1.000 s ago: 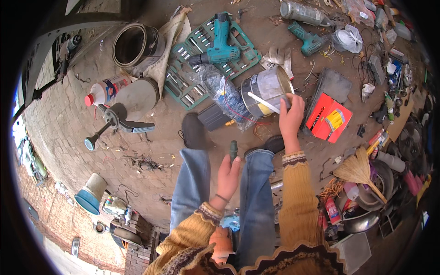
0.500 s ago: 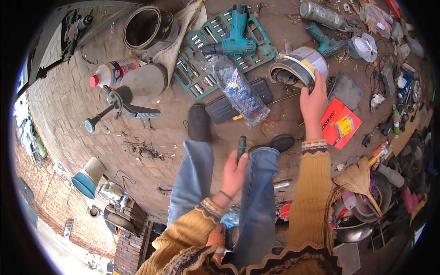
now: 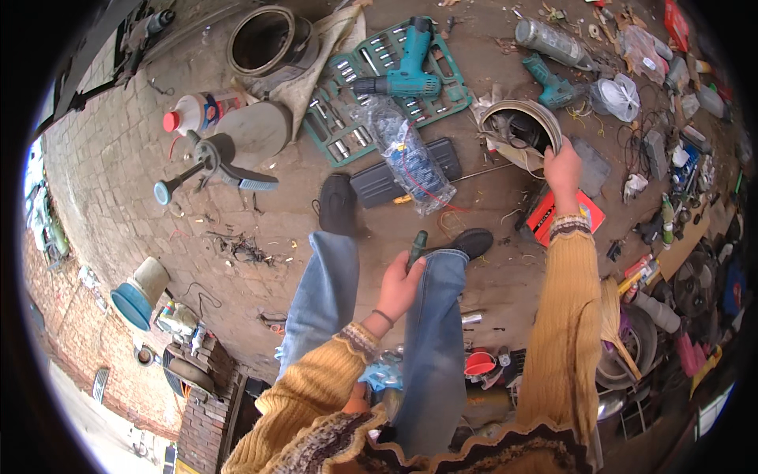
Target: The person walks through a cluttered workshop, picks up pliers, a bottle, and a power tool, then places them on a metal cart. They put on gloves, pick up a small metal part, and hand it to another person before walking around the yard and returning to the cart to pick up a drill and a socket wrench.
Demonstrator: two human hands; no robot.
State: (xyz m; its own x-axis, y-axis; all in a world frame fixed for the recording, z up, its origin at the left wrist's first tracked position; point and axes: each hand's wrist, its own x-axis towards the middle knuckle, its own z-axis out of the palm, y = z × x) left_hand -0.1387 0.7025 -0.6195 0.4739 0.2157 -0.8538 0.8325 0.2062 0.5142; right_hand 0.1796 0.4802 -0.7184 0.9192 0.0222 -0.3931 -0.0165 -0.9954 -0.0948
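My left hand (image 3: 396, 291) is closed around a dark green, rounded handle-like piece (image 3: 418, 243), which points up and away above my knee. Its lower part is hidden in my fingers, so I cannot make out the full tool. My right hand (image 3: 562, 175) grips the right rim of a round metal can (image 3: 546, 118), which is tilted so that its mouth faces me. Dark items lie inside the can, too shadowed to name. Under my right wrist lies a red box (image 3: 583, 207), partly covered by the hand and sleeve.
A teal cordless drill (image 3: 412, 75) lies on an open socket set case (image 3: 335, 146). Nearby are a bagged blue item (image 3: 412, 162), a dark flat case (image 3: 371, 186), a pump sprayer (image 3: 257, 130), a red-capped bottle (image 3: 189, 114) and a larger bucket (image 3: 241, 59). Clutter lines the right side.
My right hand has moved right and slightly down along the can's rim. The can has tipped, turning its mouth toward me. My left hand still holds the green piece, now more slanted.
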